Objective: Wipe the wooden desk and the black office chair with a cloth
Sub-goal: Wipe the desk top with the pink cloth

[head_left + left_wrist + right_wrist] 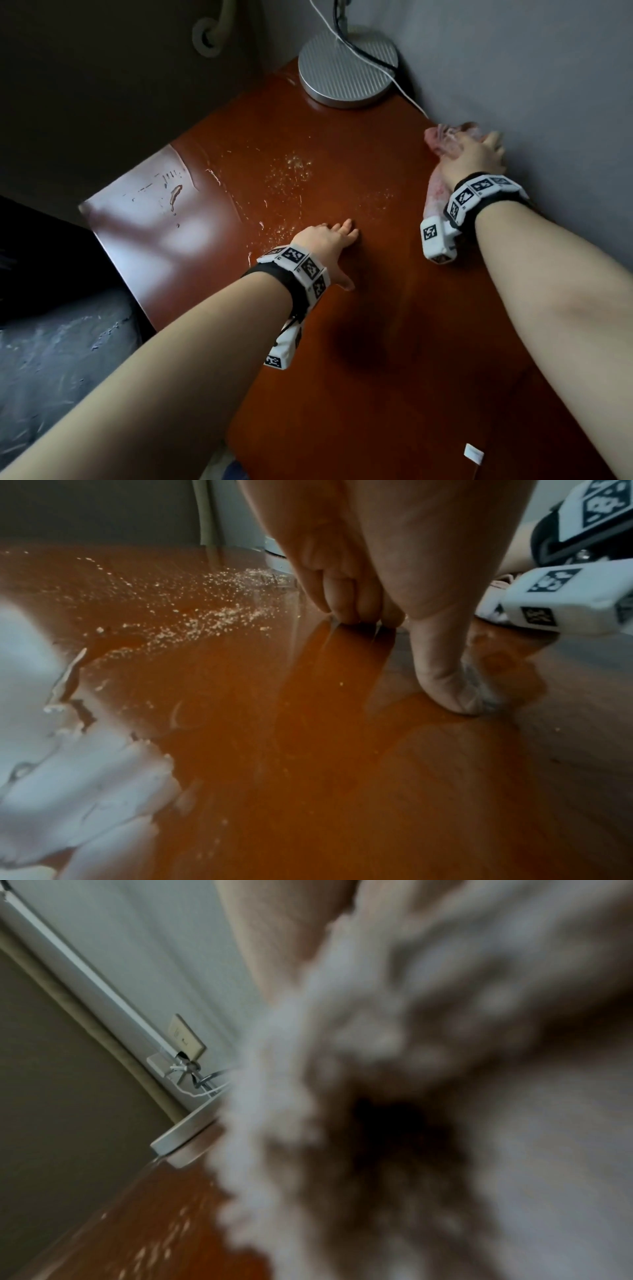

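The reddish-brown wooden desk (pixel 376 325) fills the head view, with water droplets (pixel 291 171) scattered across its middle. My left hand (pixel 332 240) lies flat on the desk near its centre and holds nothing. In the left wrist view its fingertips (pixel 359 612) and thumb (pixel 445 685) press the wet wood (pixel 291 750). My right hand (pixel 476 154) grips a bunched pink cloth (pixel 440 137) against the desk's right edge, beside the wall. The cloth (pixel 411 1096) blurs most of the right wrist view. The black chair cannot be made out with certainty.
A round silver lamp base (pixel 346 68) stands at the desk's far corner, with a white and a black cable (pixel 407 92) running along the grey wall. A wall socket (pixel 186 1039) sits above it. A small white tag (pixel 473 454) lies near the front. A dark surface (pixel 51 359) lies below the left edge.
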Tool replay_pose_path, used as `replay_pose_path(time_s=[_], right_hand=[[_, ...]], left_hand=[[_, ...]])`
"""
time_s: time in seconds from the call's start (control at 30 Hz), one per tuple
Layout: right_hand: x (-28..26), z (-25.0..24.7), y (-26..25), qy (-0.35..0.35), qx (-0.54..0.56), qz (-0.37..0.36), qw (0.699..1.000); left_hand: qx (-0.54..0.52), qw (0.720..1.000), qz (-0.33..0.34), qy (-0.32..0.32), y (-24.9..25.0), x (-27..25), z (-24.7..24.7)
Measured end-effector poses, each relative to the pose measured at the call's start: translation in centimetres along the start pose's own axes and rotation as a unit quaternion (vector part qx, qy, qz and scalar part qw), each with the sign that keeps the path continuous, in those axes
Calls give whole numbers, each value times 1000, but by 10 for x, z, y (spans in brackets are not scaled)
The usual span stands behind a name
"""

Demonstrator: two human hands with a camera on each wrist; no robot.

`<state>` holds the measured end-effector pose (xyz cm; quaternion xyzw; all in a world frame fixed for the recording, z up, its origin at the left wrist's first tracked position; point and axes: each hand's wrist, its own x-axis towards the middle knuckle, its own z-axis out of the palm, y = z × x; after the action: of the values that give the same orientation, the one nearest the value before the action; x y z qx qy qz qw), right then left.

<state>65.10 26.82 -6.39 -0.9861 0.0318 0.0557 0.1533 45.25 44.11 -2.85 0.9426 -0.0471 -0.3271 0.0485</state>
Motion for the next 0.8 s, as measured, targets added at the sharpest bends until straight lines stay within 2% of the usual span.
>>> replay_pose_path(time_s=[0.13,0.27,0.5,0.63,0.8], right_hand=[[9,0,-14,7,-6,18,1000],[4,-7,-21,-14,-27,13,999],[-44,2,-47,-75,-60,-135,986],[-74,7,-41,-84,-64,-177,979],[-110,7,-31,-89,-59,-198,974]], left_hand=[[12,1000,6,12,2,-1,-2],[18,1000,1,1,4,-3,-4],[22,999,-12,-27,8,-2,-5],[16,999,-19,-39,11,0,1],[16,999,-36,-14,16,-10,10]])
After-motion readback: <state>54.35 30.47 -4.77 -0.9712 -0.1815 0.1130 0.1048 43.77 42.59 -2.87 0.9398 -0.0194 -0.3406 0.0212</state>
